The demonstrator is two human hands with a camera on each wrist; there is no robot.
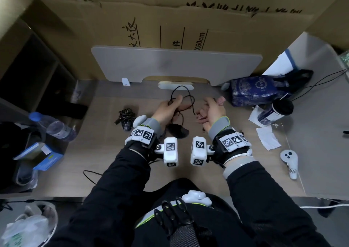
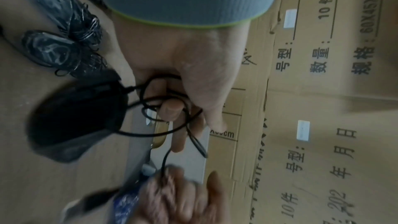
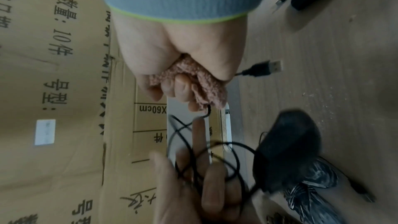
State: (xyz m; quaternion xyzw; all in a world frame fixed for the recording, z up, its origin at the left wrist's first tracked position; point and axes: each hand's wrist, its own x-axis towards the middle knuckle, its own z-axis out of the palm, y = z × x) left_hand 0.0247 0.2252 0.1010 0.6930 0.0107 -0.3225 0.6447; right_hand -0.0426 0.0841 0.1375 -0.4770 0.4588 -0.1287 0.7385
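- Grips loose loops of black cable [image 1: 191,99] in the left hand [image 1: 167,108], thumb and fingers curled round them.
- Clenches a pink fuzzy cloth [image 3: 193,77] in the right hand [image 1: 214,111], with the cable running out of the cloth toward the left fingertips.
- Shows the USB plug [image 3: 267,66] sticking out beside the heel of the right hand.
- Has the black mouse [image 1: 177,130] lying on the desk [image 1: 113,161] just under the left wrist, its lead rising into the held loops.
- Farther left of the left hand: a patterned mouse [image 1: 127,125] with its cable wound up, then a water bottle [image 1: 52,126].
- Right of the right hand: a blue patterned bag [image 1: 258,91], a dark-lidded cup [image 1: 276,111] and, nearer the body, a white controller [image 1: 289,160].
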